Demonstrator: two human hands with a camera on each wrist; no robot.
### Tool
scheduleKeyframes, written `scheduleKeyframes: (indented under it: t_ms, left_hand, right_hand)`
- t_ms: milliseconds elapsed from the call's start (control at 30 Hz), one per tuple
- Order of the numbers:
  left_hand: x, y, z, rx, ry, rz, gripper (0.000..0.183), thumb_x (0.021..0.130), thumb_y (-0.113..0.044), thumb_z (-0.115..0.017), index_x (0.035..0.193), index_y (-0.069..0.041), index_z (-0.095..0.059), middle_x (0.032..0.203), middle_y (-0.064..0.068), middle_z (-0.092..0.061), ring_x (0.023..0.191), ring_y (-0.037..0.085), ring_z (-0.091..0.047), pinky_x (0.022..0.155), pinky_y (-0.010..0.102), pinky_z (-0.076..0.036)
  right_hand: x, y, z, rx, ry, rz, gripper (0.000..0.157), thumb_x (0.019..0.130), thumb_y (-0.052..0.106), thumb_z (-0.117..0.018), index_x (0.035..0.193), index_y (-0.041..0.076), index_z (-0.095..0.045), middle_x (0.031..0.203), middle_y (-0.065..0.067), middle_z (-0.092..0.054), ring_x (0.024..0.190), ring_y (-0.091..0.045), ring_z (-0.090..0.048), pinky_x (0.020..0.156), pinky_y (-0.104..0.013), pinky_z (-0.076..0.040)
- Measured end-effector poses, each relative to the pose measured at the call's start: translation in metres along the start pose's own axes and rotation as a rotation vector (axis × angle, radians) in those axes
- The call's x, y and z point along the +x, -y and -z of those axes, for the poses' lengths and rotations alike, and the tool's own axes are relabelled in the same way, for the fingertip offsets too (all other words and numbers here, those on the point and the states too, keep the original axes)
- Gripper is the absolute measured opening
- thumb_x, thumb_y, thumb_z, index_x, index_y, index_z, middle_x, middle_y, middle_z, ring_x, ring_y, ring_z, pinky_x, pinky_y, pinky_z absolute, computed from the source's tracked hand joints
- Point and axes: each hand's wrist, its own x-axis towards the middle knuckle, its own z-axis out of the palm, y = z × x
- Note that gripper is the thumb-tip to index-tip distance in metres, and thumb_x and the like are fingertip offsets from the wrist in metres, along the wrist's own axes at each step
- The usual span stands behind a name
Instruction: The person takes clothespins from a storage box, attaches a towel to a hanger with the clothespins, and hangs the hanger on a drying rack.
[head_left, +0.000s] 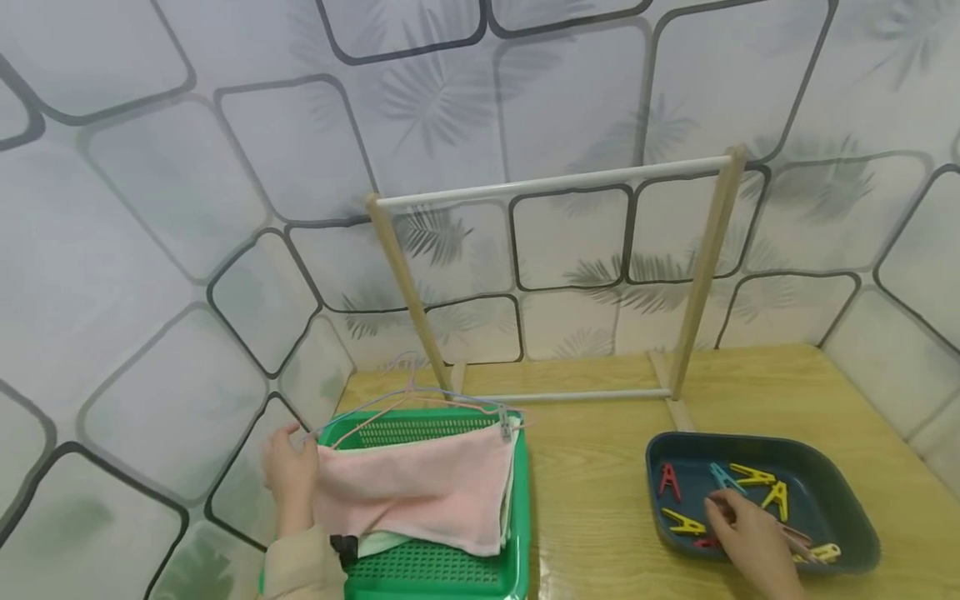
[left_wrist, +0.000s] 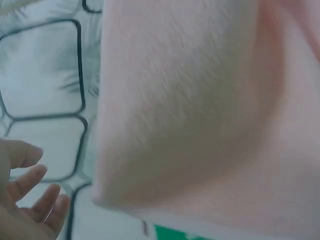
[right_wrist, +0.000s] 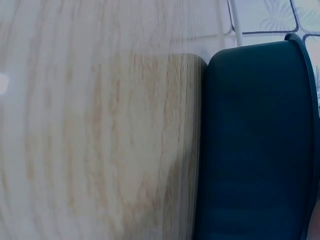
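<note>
A pink towel [head_left: 420, 483] hangs from a pink hanger [head_left: 375, 410], with a blue hanger [head_left: 450, 392] close behind it. A grey clothespin [head_left: 505, 422] clips the towel's right end. My left hand [head_left: 291, 471] is at the left end of the hangers; in the left wrist view its fingers [left_wrist: 44, 202] are apart, loosely bent, with nothing seen between them and the thumb. Over the dark blue tub [head_left: 847, 500], my right hand [head_left: 750, 537] has its fingertips close to a teal clothespin [head_left: 723, 477]. Whether it pinches anything cannot be made out.
Beneath the towel is a green basket [head_left: 521, 517] with some pale cloth. Behind stands a rack with wooden posts [head_left: 705, 267] and a white bar [head_left: 555, 182]. Yellow clothespins [head_left: 752, 475] and a red clothespin [head_left: 670, 482] lie in the tub. Patterned walls enclose the wooden table [head_left: 592, 500].
</note>
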Motion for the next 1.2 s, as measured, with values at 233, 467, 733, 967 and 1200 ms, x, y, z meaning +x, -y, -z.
scheduleKeyframes:
  t_ms: [233,467,733,967,1200]
  left_hand:
    - [-0.012,0.032,0.013,-0.090,-0.103,0.208,0.043,0.083,-0.035,-0.028,0.110,-0.004,-0.041,0.110,0.016,-0.036,0.100,0.033,-0.030,0.076,0.051,-0.019]
    - [-0.042,-0.005,0.056,-0.160,0.019,0.322,0.046,0.085,-0.030,-0.022,0.097,0.009,-0.044,0.093,0.025,-0.043,0.082,0.037,-0.039,0.065,0.047,-0.030]
    - [-0.042,-0.005,0.052,-0.005,0.291,0.337,0.057,0.085,-0.038,-0.012,0.107,0.008,-0.037,0.105,0.028,-0.038,0.093,0.039,-0.036,0.064,0.042,-0.033]
    - [-0.036,0.020,0.031,0.077,0.329,0.359,0.068,0.079,-0.049,-0.004,0.105,0.002,-0.041,0.102,0.024,-0.042,0.085,0.035,-0.042,0.060,0.044,-0.033]
    - [-0.031,0.032,0.018,0.130,0.312,0.449,0.070,0.078,-0.051,0.001,0.092,-0.001,-0.047,0.085,0.014,-0.045,0.070,0.025,-0.041,0.052,0.037,-0.030]
  right_hand:
    - [0.003,-0.003,0.002,0.008,0.011,-0.006,0.037,0.079,0.036,-0.041,0.091,0.003,-0.053,0.070,0.001,-0.054,0.059,-0.011,-0.048,0.050,-0.031,-0.039]
    - [0.007,-0.009,0.001,-0.012,-0.053,0.013,0.032,0.079,0.031,-0.042,0.088,0.002,-0.053,0.068,0.000,-0.053,0.057,-0.012,-0.048,0.048,-0.029,-0.039]
    - [0.014,-0.017,0.008,-0.032,-0.086,-0.002,0.036,0.080,0.031,-0.041,0.087,-0.002,-0.053,0.067,-0.002,-0.054,0.055,-0.014,-0.048,0.046,-0.030,-0.037]
    - [0.024,-0.024,0.013,-0.071,-0.147,0.035,0.028,0.079,0.024,-0.045,0.083,-0.002,-0.054,0.066,-0.003,-0.054,0.053,-0.014,-0.048,0.044,-0.030,-0.037]
    - [0.035,-0.028,0.012,-0.111,-0.194,0.060,0.023,0.074,0.019,-0.050,0.080,-0.003,-0.055,0.071,-0.011,-0.053,0.062,-0.027,-0.049,0.049,-0.038,-0.036]
